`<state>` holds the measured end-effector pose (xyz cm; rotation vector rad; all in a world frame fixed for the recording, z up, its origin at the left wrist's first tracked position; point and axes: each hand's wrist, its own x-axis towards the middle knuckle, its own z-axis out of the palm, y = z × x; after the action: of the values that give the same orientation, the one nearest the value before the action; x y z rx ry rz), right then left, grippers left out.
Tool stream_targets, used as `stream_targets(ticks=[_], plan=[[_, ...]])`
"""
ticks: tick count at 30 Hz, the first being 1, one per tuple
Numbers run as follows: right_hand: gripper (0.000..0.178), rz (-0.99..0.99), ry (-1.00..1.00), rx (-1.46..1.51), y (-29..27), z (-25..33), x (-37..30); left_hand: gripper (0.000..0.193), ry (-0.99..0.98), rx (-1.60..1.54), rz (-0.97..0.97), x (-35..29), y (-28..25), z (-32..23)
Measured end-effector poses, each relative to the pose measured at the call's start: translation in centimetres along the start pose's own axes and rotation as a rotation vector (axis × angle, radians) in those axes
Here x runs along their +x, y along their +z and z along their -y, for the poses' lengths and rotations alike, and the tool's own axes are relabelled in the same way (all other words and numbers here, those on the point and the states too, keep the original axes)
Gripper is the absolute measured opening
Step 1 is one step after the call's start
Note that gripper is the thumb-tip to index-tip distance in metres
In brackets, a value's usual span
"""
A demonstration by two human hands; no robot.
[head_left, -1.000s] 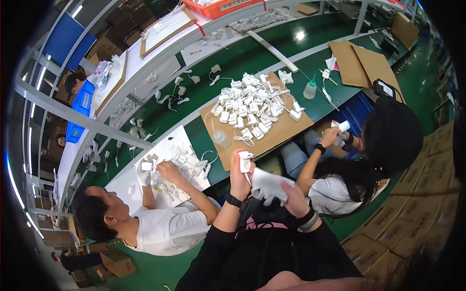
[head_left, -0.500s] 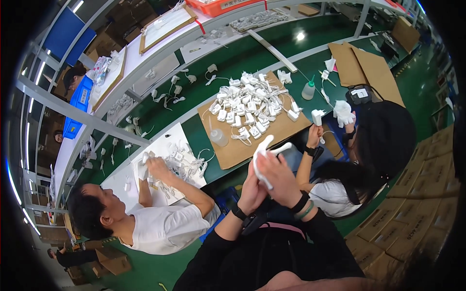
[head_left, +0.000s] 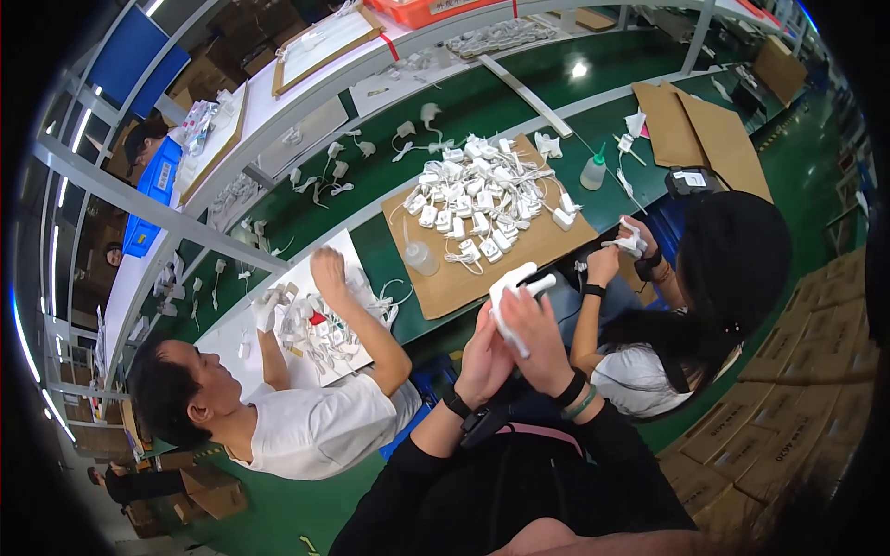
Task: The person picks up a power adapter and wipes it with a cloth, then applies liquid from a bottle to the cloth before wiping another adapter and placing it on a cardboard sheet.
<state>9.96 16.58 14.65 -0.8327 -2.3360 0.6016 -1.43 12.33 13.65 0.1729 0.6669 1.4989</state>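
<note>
White glove (head_left: 511,282) between both hands (head_left: 538,339), pressed together (printed cartons (head_left: 753,428) stand rightward).

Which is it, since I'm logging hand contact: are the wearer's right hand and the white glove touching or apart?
Touching: the head view shows the right hand lying across the white glove, skin against fabric with no gap.

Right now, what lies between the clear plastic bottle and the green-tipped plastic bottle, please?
In the head view, white corded plug adapters heaped on brown cardboard.
</note>
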Motion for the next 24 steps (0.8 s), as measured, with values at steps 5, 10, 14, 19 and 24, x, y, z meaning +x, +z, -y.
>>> stream_targets(ticks=[5,10,14,19,24], plan=[[0.049,0.047,-0.01,-0.072,0.7,0.4,-0.8,0.043,-0.084,-0.086,0.029,-0.3,-0.9,0.1],[0.047,-0.044,0.108,0.112,0.4,-2.1,-0.5,0.037,-0.075,-0.116,0.147,-0.2,-1.6,0.5],[0.046,-0.228,0.326,0.625,0.2,-3.2,-0.3,0.04,-0.053,-0.111,0.07,-0.5,-0.8,-0.9],[0.046,-0.032,0.066,0.209,-1.2,0.4,-0.6,0.034,-0.052,-0.104,0.057,-0.1,-1.4,-0.9],[0.047,0.065,0.001,-0.065,-1.1,-0.4,0.5,0.034,-0.065,0.054,-0.03,-0.3,-2.3,0.3]])
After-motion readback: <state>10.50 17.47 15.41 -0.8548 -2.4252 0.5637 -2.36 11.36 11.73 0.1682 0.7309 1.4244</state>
